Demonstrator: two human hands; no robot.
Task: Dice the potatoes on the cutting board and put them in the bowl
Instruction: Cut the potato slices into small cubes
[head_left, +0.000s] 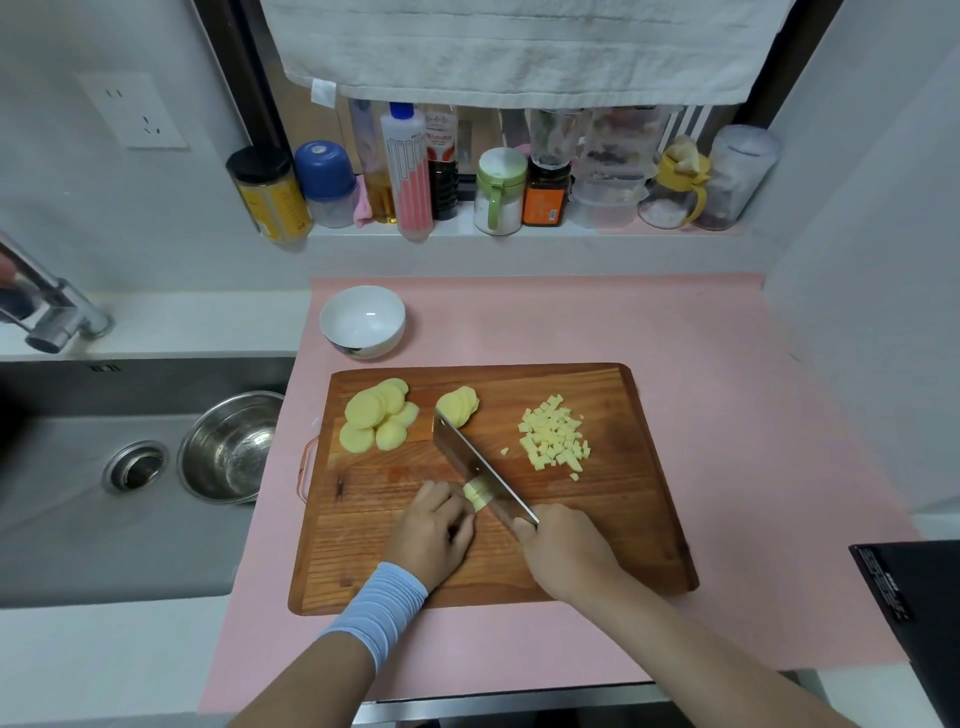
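— On the cutting board (597, 545), near its front middle, what are the 2 hands doing?

— The left hand (434, 530), with a blue wristband (376, 610) below it, has its fingers curled and bunched on a small bundle of potato strips (477, 493), holding it down on the wood. The right hand (563, 551) is wrapped tight round the handle of the knife (478, 467); the handle itself is hidden inside the fist.

— And the blade?

— It slants from the right hand up and to the left. Its edge is down on the strips, just beside the left fingertips.

— Where is the rest of the potato?

— In 3 lots, all on the board. The diced pile (555, 439) lies on the right half, with a few cubes loose beside it. A small stack of slices (457, 402) sits at the back middle, right by the blade's far end. A larger group of slices (374, 421) is fanned out near the back left corner.

— The bowl?

— The white bowl (363, 348) stands on the pink mat (701, 389), just behind the board's back left corner and apart from it.

— Anything else?

— A sink (52, 519) to the left holds a steel bowl (189, 441), with a tap (52, 306) above. Jars and bottles (415, 176) line the ledge behind, under a hanging towel (519, 47).
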